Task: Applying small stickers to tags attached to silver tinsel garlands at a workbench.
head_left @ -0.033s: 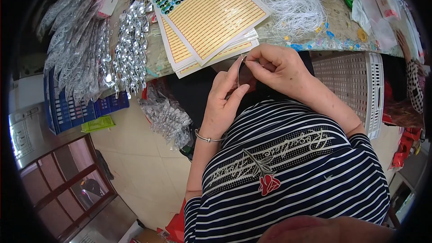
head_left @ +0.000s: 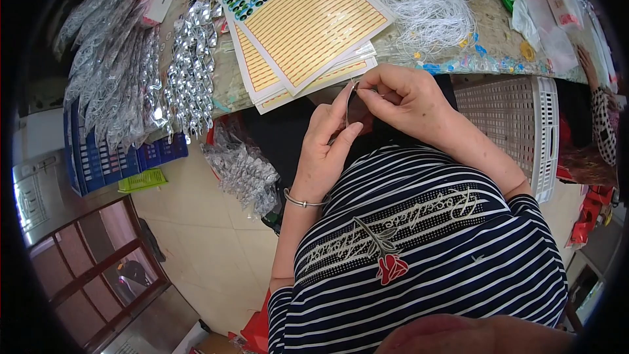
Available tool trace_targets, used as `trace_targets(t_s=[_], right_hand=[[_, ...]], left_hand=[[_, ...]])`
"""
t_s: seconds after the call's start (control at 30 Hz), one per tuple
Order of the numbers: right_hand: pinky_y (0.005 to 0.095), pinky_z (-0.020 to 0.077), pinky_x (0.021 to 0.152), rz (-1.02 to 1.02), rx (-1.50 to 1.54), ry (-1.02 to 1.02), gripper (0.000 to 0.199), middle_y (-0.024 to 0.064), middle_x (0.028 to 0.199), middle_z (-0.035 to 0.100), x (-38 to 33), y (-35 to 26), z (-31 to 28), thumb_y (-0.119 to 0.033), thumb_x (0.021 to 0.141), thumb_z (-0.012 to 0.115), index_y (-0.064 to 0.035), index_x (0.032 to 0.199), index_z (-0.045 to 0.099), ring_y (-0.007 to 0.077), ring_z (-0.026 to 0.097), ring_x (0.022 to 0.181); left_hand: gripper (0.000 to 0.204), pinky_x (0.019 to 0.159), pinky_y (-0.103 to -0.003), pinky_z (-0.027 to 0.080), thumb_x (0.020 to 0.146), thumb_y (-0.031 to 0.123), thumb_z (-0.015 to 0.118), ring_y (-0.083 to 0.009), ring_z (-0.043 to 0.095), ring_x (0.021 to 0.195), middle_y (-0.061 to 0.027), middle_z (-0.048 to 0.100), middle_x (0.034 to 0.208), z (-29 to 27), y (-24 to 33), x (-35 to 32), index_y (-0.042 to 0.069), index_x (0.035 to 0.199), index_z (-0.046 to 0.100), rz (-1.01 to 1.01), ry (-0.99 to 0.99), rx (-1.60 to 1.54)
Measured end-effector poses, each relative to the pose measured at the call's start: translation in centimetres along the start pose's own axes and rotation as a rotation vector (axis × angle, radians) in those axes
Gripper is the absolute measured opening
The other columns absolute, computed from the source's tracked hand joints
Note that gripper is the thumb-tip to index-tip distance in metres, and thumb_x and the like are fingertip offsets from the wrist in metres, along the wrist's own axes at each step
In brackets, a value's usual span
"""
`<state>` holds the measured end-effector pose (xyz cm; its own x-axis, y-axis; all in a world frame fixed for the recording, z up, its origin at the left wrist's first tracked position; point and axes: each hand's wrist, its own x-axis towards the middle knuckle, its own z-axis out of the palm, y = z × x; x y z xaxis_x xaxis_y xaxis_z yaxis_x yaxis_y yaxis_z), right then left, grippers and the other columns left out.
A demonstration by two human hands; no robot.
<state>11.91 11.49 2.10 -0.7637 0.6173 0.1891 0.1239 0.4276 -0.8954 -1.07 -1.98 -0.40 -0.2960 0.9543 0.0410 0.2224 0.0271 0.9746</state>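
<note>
My left hand (head_left: 327,144) is raised just off the table's near edge, fingers upright and thumb bent toward them. A thin, narrow strip (head_left: 348,108) with a pale edge is held along its fingers; its kind is too small to make out. My right hand (head_left: 406,98) pinches the strip's upper end between thumb and forefinger, its other fingers curled in. Whatever fine detail sits in that pinch is hidden. Just beyond both hands lies a stack of sticker sheets (head_left: 314,26), yellow with red-brown lines and green-blue oval shapes at the far end.
Shiny silver fish-shaped pieces (head_left: 193,59) hang over the table edge at left, beside bagged silver pieces (head_left: 108,85). White string (head_left: 426,13) lies tangled at far right. Below are a blue crate (head_left: 92,164), a white basket (head_left: 545,131) and a bag of silver pieces (head_left: 242,170).
</note>
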Motion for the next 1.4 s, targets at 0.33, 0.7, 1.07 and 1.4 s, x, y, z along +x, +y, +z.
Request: trace_targets(t_s=[0.33, 0.7, 1.07, 1.4], right_hand=[[0.0170, 0.0399, 0.062, 0.147, 0.300, -0.098, 0.011, -0.0016, 0.087, 0.051, 0.2, 0.6, -0.5, -0.009, 0.089, 0.062, -0.0019, 0.097, 0.060, 0.0028, 0.051, 0.074], [0.0186, 0.0414, 0.067, 0.429, 0.683, -0.189, 0.013, -0.0034, 0.091, 0.053, 0.7, -0.6, -1.6, -0.016, 0.092, 0.059, -0.0036, 0.090, 0.064, 0.0029, 0.051, 0.079], [0.0206, 0.0467, 0.055, 0.025, 0.368, -0.117, 0.019, 0.0036, 0.082, 0.059, 0.6, 1.4, 0.7, -0.021, 0.092, 0.060, -0.0022, 0.097, 0.062, 0.0081, 0.058, 0.069], [0.0289, 0.0436, 0.071, -0.043, -0.059, -0.315, 0.010, 0.0067, 0.082, 0.057, -1.0, 2.8, -3.1, -0.007, 0.083, 0.066, -0.0017, 0.091, 0.065, 0.0186, 0.055, 0.079]], left_hand=[[0.048, 0.077, -0.027, 0.043, 0.086, 0.003, 0.058, -0.0162, 0.048, 0.079, -0.0039, 0.051, 0.084, 0.0, 0.6, -0.2, 0.008, 0.133, 0.051, 0.113, -0.023, 0.130], [0.048, 0.080, -0.025, 0.045, 0.085, 0.000, 0.060, -0.0136, 0.053, 0.088, -0.0049, 0.055, 0.101, -0.3, -0.1, -0.7, 0.007, 0.132, 0.052, -0.065, -0.109, -0.091], [0.017, 0.063, -0.019, 0.047, 0.088, 0.005, 0.062, -0.0079, 0.058, 0.077, -0.0049, 0.063, 0.098, 0.4, 1.4, 1.0, 0.000, 0.103, 0.067, -0.166, 0.089, -0.338], [0.011, 0.059, -0.019, 0.045, 0.087, 0.005, 0.063, -0.0077, 0.060, 0.078, -0.0053, 0.065, 0.096, -1.7, -0.2, -1.7, 0.000, 0.095, 0.070, -0.280, 0.271, -0.285]])
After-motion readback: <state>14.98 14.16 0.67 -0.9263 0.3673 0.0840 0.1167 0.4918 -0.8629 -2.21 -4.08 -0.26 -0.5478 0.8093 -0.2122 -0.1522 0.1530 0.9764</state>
